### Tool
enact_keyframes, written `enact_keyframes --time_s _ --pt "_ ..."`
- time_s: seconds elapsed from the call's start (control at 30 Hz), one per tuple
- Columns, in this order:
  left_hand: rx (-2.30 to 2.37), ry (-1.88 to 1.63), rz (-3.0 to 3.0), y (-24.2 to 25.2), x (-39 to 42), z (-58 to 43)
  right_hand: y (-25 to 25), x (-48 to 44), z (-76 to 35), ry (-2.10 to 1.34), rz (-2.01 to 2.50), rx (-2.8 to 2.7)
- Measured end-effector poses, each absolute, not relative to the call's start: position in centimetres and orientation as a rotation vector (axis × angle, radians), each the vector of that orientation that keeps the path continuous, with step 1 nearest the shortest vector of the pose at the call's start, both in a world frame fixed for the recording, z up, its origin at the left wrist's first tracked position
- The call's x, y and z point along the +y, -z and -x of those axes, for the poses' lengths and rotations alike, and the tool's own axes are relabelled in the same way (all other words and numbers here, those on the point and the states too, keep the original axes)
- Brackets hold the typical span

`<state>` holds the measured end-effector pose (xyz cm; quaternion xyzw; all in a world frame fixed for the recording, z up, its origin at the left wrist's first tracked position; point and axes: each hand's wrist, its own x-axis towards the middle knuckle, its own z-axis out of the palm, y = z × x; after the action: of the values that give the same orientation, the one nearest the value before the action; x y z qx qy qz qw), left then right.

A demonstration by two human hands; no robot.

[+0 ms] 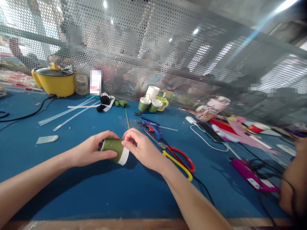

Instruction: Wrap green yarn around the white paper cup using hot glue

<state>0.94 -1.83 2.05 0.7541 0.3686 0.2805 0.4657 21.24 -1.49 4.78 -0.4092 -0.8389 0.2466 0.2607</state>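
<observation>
My left hand (96, 148) is wrapped around a white paper cup (123, 156) lying tilted on its side, mostly covered in wound green yarn (114, 147). One end of the cup remains bare white. At that white end my right hand (137, 145) has thumb and forefinger pinched together on the green strand. From the fingers the strand (127, 118) runs back across the table to a small green yarn bundle (122, 103). Beyond it to the right stand two green-wrapped cups (144, 104) with a plain white cup (153, 92) on top.
Right of my hands lie a blue glue gun (153, 127), pliers (145, 113) and scissors with red and yellow handles (184, 159). Clear glue sticks (69, 111) and a yellow electric pot (56, 81) are left. A purple power strip (251, 179) lies near another person's arm (292, 182).
</observation>
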Motion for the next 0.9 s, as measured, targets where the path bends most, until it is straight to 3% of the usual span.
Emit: enact_keyframes --time_s 0.9 --pt "1.151 -0.750 -1.862 -2.2 -2.5 -2.4 -4.0 -1.8 -20.1 -0.625 1.202 -2.268"
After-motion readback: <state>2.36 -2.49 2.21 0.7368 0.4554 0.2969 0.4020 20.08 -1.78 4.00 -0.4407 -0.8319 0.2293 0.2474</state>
